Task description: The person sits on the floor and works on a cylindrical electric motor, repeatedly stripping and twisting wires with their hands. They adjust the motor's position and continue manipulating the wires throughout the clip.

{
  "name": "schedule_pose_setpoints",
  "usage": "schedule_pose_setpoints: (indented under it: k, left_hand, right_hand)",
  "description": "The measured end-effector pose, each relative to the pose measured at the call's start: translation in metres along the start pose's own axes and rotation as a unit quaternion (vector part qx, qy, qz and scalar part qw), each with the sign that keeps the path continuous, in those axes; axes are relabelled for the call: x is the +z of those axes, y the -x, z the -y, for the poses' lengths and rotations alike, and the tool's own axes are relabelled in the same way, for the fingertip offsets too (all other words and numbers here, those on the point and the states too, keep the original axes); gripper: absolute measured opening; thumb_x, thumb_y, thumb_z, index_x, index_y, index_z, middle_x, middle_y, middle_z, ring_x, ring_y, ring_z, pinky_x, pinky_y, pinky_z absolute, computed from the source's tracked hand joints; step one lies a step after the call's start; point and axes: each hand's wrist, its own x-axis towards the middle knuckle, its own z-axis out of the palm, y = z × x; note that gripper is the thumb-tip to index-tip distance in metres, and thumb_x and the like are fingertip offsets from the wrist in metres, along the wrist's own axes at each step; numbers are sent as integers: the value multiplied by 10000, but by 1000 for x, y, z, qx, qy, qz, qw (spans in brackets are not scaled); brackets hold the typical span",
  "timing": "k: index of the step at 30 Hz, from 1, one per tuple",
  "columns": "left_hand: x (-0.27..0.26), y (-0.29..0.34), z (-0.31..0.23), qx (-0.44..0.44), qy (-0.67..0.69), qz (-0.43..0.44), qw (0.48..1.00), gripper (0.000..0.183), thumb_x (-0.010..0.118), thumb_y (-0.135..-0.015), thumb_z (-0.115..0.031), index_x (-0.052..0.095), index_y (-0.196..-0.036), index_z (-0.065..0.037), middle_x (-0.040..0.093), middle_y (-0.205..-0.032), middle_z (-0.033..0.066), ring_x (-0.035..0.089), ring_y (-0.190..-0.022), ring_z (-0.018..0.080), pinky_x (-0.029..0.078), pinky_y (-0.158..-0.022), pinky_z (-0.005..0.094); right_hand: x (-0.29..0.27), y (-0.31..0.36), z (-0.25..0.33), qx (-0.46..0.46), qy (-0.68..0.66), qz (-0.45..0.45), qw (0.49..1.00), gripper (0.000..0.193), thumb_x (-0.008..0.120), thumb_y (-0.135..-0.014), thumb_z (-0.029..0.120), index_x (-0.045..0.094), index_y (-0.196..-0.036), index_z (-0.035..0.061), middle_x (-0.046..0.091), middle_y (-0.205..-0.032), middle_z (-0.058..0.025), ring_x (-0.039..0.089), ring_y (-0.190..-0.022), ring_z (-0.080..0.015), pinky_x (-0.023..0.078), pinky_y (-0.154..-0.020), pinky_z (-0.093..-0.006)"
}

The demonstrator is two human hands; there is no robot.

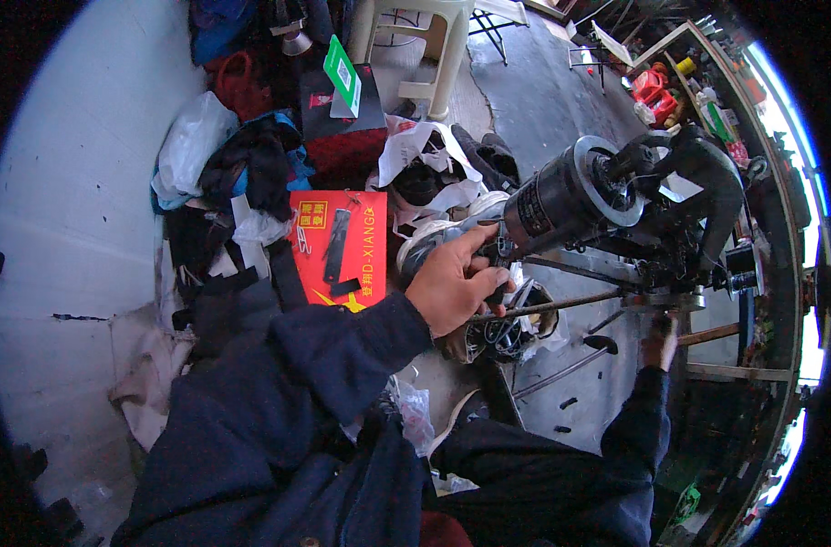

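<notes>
A dark, greasy hand-worked machine (657,196), looking like a shoe-stitching machine, stands ahead of me to the right, with a black cylinder (548,205) pointing left. Just below the cylinder's left end, my left hand (457,283) has its fingers curled and thumb pressed in; what they grip is a small dark part that I cannot make out. Behind that hand lies a pale shoe (434,239), partly covered by it. Lower right, my right hand (657,342) reaches up to the underside of a round metal wheel (675,299); its fingers are blurred and partly hidden.
A red printed box (370,246) with a dark tool on it lies left of my left hand. White bags with shoes (425,173) and a pile of dark cloth (260,159) are beyond. A plastic stool (438,36) stands at the back; cluttered shelves (698,91) line the right.
</notes>
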Motion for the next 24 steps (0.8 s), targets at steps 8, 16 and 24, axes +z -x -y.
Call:
schedule_pose_setpoints:
  k: [8, 16, 24]
  left_hand:
    - [-1, 4, -2, -18, -16, 7, 1000, 462, 558, -967, -80, 408, -1401, -38, 703, -983, 95, 663, -754, 119, 556, -632, 247]
    - [0, -4, 12, 14, 25, -5, 1000, 603, 564, -948, 2, 314, -1496, 2, 705, -963, 122, 649, -749, 126, 562, -610, 266]
    - [-3, -4, 11, -1, 68, -5, 998, 597, 582, -955, -8, 331, -1496, -28, 702, -994, 107, 659, -828, 118, 529, -664, 240]
  right_hand:
    - [88, 124, 53, -220, 652, 123, 715, 419, 650, -905, 350, 662, -1181, 35, 699, -1119, -192, 678, -999, -342, 514, -880, -443]
    - [224, 261, 83, -373, 313, 384, 784, 865, 728, -800, 376, 361, -1489, 2, 450, -1468, -230, 426, -1374, -379, 312, -1144, -463]
    - [279, 272, 78, -409, 308, 348, 786, 787, 821, -708, 343, 459, -1311, -10, 521, -1219, -230, 507, -1108, -410, 401, -978, -492]
